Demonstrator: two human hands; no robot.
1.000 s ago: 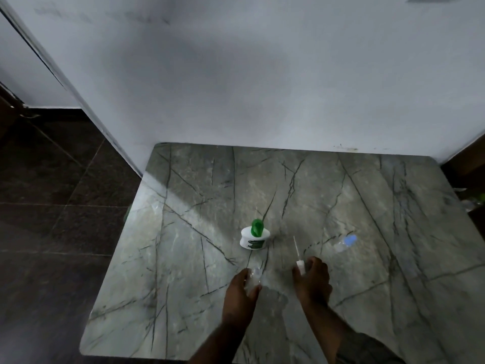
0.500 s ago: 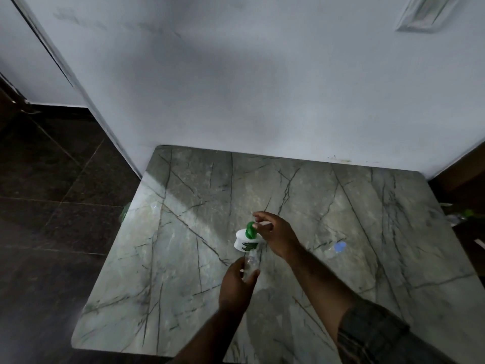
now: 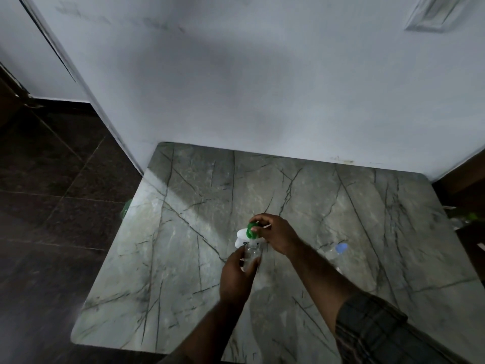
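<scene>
Through the head camera I see the pale wall (image 3: 262, 88) filling the upper half of the frame, with a plate (image 3: 433, 14) cut off at the upper right corner. The dark tiled floor (image 3: 52, 206) runs down the left side. The veined stone worktop (image 3: 183, 258) fills the lower middle, and its near right corner is hidden behind a checked sleeve (image 3: 372, 327). My right hand (image 3: 278, 235) sits at centre frame with its fingertips curled onto the green cap (image 3: 250, 229) of a small white container (image 3: 241, 236). The hand covers much of the container, and a thin pale sliver pokes out between the fingers; I can't make out what it is. Just below, my left hand (image 3: 236, 277) is wrapped around a small clear bottle (image 3: 252, 254), palm hiding its base. The bottle's long axis runs up-frame, and its neck points at the container. Whether the two touch is too blurred to tell. A small blue-topped clear object (image 3: 341, 248) lies well apart toward the right.
</scene>
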